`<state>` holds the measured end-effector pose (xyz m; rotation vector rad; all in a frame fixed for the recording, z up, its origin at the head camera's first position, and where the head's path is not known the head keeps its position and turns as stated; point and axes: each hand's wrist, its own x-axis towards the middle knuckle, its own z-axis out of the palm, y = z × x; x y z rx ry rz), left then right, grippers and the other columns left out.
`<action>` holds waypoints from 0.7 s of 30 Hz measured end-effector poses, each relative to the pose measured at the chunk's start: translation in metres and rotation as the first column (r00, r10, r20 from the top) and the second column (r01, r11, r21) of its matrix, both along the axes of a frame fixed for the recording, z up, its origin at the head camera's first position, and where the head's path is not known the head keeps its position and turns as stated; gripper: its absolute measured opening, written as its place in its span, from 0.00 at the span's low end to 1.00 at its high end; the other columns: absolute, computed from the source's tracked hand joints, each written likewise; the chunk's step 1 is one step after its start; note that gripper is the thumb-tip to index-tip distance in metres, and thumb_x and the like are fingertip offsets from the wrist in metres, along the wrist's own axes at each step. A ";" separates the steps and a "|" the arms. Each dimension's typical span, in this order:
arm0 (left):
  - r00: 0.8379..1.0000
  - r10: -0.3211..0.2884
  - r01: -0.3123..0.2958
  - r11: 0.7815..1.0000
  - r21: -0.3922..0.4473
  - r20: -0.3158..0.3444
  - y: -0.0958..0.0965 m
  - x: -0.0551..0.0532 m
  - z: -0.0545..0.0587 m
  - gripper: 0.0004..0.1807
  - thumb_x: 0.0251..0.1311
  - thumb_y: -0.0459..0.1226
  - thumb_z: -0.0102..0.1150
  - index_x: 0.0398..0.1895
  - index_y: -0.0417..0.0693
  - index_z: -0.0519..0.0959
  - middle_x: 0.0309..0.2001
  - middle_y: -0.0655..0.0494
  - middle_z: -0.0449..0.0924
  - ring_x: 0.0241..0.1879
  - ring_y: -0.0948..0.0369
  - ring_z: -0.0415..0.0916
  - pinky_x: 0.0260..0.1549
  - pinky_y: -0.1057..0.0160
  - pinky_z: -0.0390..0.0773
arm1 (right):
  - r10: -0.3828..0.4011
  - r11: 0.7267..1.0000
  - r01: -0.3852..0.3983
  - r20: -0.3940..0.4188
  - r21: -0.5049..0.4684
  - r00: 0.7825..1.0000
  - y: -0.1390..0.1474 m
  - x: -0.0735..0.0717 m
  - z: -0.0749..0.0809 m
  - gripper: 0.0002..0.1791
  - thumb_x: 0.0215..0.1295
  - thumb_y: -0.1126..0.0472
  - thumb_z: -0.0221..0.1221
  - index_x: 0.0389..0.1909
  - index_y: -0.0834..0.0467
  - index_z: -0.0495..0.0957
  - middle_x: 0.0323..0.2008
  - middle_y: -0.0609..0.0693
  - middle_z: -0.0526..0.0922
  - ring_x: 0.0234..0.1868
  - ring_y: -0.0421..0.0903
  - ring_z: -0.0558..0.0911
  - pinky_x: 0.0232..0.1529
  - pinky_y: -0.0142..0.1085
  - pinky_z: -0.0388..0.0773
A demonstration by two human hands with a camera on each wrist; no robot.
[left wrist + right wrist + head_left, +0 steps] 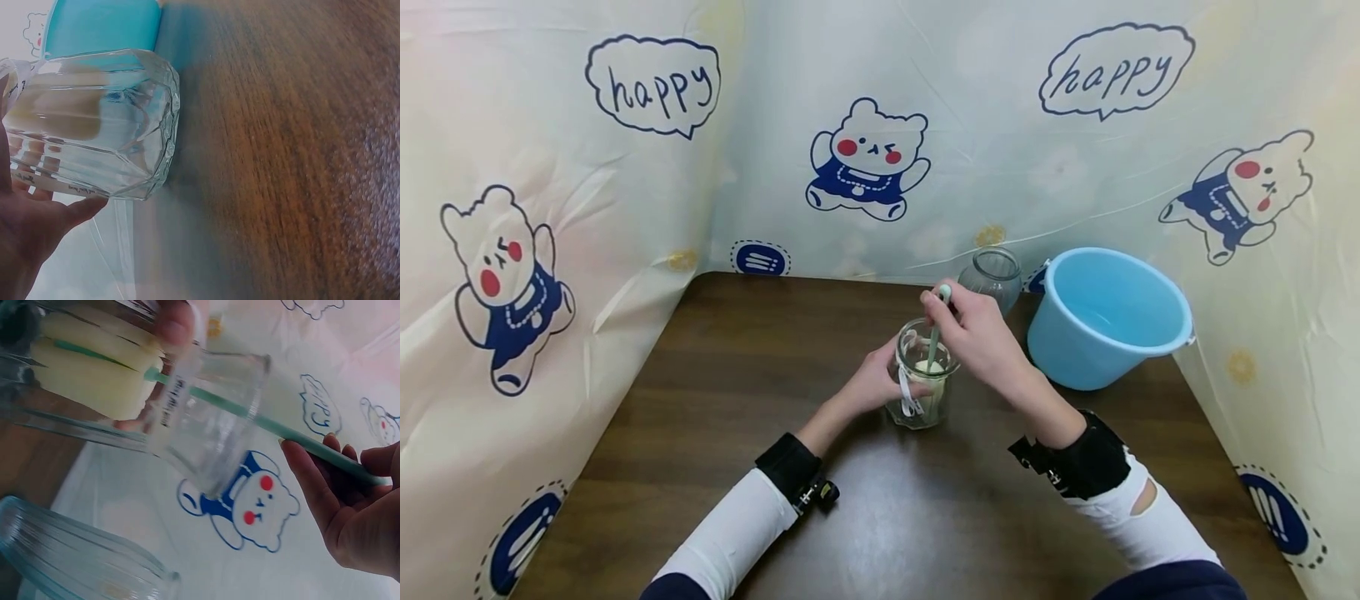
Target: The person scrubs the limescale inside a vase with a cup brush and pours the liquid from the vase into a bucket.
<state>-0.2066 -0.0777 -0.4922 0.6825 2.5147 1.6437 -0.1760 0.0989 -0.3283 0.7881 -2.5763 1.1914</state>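
A clear glass jar [916, 417] with a white printed ribbon round its neck stands near the middle of the table, upright in the head view. My left hand [874, 380] holds it from the left side, the thumb [81, 209] lying along the glass in the left wrist view. Inside the jar is the pale yellow sponge head [94, 381] of a sponge bottle brush. The brush's long green handle [287, 432] comes out through the jar's mouth. My right hand [981, 333] pinches that handle near its top end, above the jar.
Behind my right hand, a second clear glass jar [1000, 279] stands at the table's back edge. A light blue bucket [1071, 354] is to its right. Printed curtains [760, 167] enclose the brown wooden table [715, 400] at the back and sides.
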 end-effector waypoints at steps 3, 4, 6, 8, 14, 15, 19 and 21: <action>1.000 -0.004 0.004 1.000 0.004 0.007 0.000 0.000 -0.001 0.49 0.45 0.49 0.74 0.73 0.60 0.62 0.58 0.55 0.78 0.54 0.61 0.74 0.53 0.52 0.75 | 0.012 1.000 -0.012 0.031 0.009 0.999 -0.001 0.000 -0.012 0.17 0.75 0.49 0.48 0.32 0.57 0.75 0.24 0.53 0.78 0.20 0.45 0.67 0.21 0.35 0.67; 1.000 -0.007 0.007 1.000 0.006 0.009 0.000 0.000 -0.001 0.49 0.46 0.48 0.74 0.73 0.59 0.61 0.59 0.54 0.78 0.54 0.60 0.74 0.53 0.51 0.75 | 0.020 1.000 -0.020 0.040 0.012 0.999 -0.001 0.000 -0.015 0.17 0.75 0.50 0.48 0.32 0.57 0.75 0.24 0.53 0.78 0.19 0.44 0.67 0.20 0.35 0.66; 1.000 -0.013 0.013 1.000 0.014 0.011 0.000 -0.001 -0.001 0.48 0.47 0.46 0.74 0.73 0.58 0.61 0.59 0.52 0.78 0.54 0.58 0.74 0.52 0.49 0.76 | 0.029 0.999 -0.031 0.054 0.020 0.998 -0.001 0.001 -0.021 0.17 0.74 0.51 0.49 0.32 0.58 0.76 0.22 0.52 0.77 0.18 0.44 0.67 0.18 0.34 0.65; 1.000 -0.016 0.015 1.000 0.019 0.013 0.000 -0.001 0.000 0.48 0.47 0.46 0.73 0.74 0.58 0.60 0.59 0.52 0.77 0.55 0.58 0.74 0.52 0.48 0.76 | 0.037 0.999 -0.038 0.056 0.021 0.998 -0.001 0.002 -0.022 0.16 0.74 0.52 0.49 0.32 0.59 0.76 0.22 0.51 0.78 0.18 0.44 0.67 0.18 0.34 0.66; 1.000 -0.002 0.002 1.000 -0.003 0.003 0.001 -0.001 0.000 0.48 0.44 0.51 0.74 0.71 0.56 0.64 0.57 0.56 0.79 0.54 0.63 0.74 0.53 0.53 0.75 | -0.001 0.999 0.001 -0.013 -0.043 1.000 0.006 0.005 -0.006 0.16 0.74 0.52 0.50 0.32 0.58 0.78 0.25 0.50 0.81 0.20 0.42 0.71 0.22 0.35 0.70; 1.000 -0.002 0.002 1.000 -0.002 0.004 0.001 0.000 0.000 0.48 0.43 0.52 0.74 0.70 0.55 0.64 0.56 0.57 0.79 0.53 0.63 0.74 0.53 0.53 0.75 | -0.008 0.998 0.007 -0.023 -0.064 1.000 0.007 0.006 -0.003 0.16 0.74 0.51 0.50 0.32 0.58 0.78 0.25 0.50 0.82 0.20 0.41 0.72 0.22 0.36 0.72; 1.000 -0.004 0.004 1.000 0.006 -0.006 0.001 0.000 -0.001 0.46 0.42 0.53 0.75 0.68 0.55 0.67 0.55 0.58 0.79 0.53 0.62 0.74 0.53 0.53 0.74 | -0.018 0.993 0.014 -0.027 -0.118 0.999 0.010 0.007 0.000 0.16 0.74 0.50 0.49 0.32 0.56 0.77 0.27 0.52 0.83 0.21 0.39 0.75 0.24 0.37 0.75; 1.000 -0.004 0.004 1.000 0.004 -0.003 0.001 0.000 -0.001 0.46 0.42 0.53 0.75 0.67 0.57 0.67 0.55 0.58 0.79 0.53 0.62 0.74 0.53 0.53 0.75 | -0.018 0.993 0.016 -0.013 -0.116 1.000 0.011 0.006 -0.004 0.17 0.74 0.50 0.49 0.32 0.56 0.77 0.26 0.52 0.83 0.21 0.39 0.74 0.24 0.36 0.74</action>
